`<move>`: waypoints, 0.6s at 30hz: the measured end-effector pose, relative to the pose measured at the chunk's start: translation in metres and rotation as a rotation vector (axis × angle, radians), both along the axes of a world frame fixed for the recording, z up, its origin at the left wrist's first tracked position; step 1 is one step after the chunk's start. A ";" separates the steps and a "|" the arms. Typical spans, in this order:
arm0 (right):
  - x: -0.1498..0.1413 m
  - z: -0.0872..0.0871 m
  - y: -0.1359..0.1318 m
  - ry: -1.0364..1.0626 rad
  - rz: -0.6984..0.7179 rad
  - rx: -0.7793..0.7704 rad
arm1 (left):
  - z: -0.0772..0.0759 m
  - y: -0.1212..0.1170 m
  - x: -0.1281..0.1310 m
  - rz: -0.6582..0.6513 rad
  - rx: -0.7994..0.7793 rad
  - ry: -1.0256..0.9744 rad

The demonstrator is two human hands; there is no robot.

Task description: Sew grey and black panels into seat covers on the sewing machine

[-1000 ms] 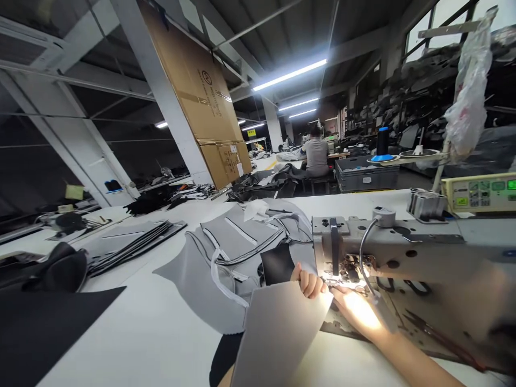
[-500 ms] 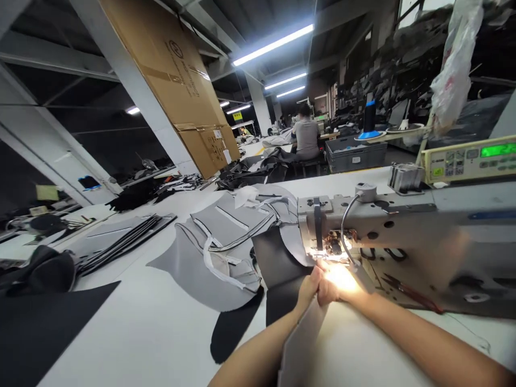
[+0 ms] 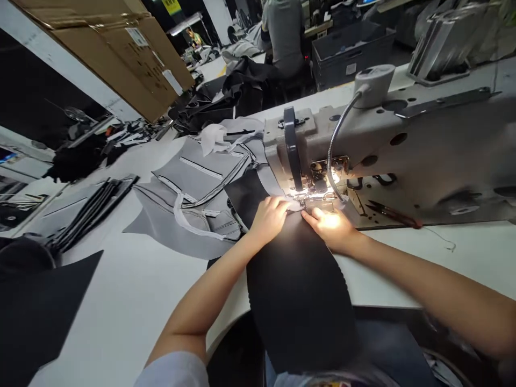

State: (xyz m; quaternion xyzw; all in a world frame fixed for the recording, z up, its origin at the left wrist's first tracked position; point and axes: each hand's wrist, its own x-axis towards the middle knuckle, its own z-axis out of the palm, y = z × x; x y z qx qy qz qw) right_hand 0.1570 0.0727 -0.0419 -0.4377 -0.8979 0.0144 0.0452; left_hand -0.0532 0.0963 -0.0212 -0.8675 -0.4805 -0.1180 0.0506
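Observation:
A long black fabric panel (image 3: 300,290) runs from my lap up to the needle area of a grey industrial sewing machine (image 3: 403,140). My left hand (image 3: 269,215) rests on the panel's far end, fingers curled and pressing it down just left of the presser foot. My right hand (image 3: 331,226) lies on the panel's right side under the bright machine lamp, fingers extended toward the needle and holding the cloth flat. A grey panel edge (image 3: 278,183) sits under the machine head beside my left hand.
Sewn grey covers with white tape (image 3: 193,193) lie left of the machine. A stack of grey and black sheets (image 3: 86,207) and a black sheet (image 3: 36,312) lie further left. Red-handled snips (image 3: 393,214) rest on the machine bed. Another person (image 3: 284,32) sits at the back.
My view has dropped down toward the table. The grey side of the panel is turned under and its black side now lies flat; both hands have moved from gripping its edge to pressing it at the needle.

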 end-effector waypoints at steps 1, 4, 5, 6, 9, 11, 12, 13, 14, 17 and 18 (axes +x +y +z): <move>0.000 0.000 -0.003 -0.018 -0.005 -0.015 | -0.001 0.005 0.000 -0.009 0.029 0.074; -0.003 0.001 -0.008 -0.056 -0.027 -0.062 | -0.001 0.017 -0.001 -0.052 0.090 0.170; -0.005 0.002 -0.009 -0.059 -0.038 -0.062 | -0.002 0.021 -0.002 -0.072 0.104 0.168; -0.006 0.002 -0.009 -0.056 -0.050 -0.061 | -0.004 0.025 -0.004 -0.101 0.111 0.153; -0.010 0.003 -0.009 -0.031 -0.092 -0.072 | -0.010 0.034 -0.009 -0.207 0.128 0.051; -0.011 0.002 -0.010 -0.008 -0.116 -0.078 | -0.014 0.038 -0.011 -0.275 0.151 -0.024; -0.011 0.002 -0.010 -0.001 -0.118 -0.077 | -0.014 0.039 -0.012 -0.304 0.157 -0.050; -0.011 0.001 -0.011 0.000 -0.117 -0.073 | -0.014 0.040 -0.012 -0.329 0.157 -0.066; -0.011 0.001 -0.011 -0.003 -0.112 -0.067 | -0.013 0.041 -0.011 -0.357 0.151 -0.072; -0.011 0.002 -0.012 0.016 -0.104 -0.029 | -0.008 0.039 -0.008 -0.443 0.143 -0.049; -0.011 0.002 -0.012 0.036 -0.109 -0.018 | -0.006 0.038 -0.007 -0.473 0.152 -0.029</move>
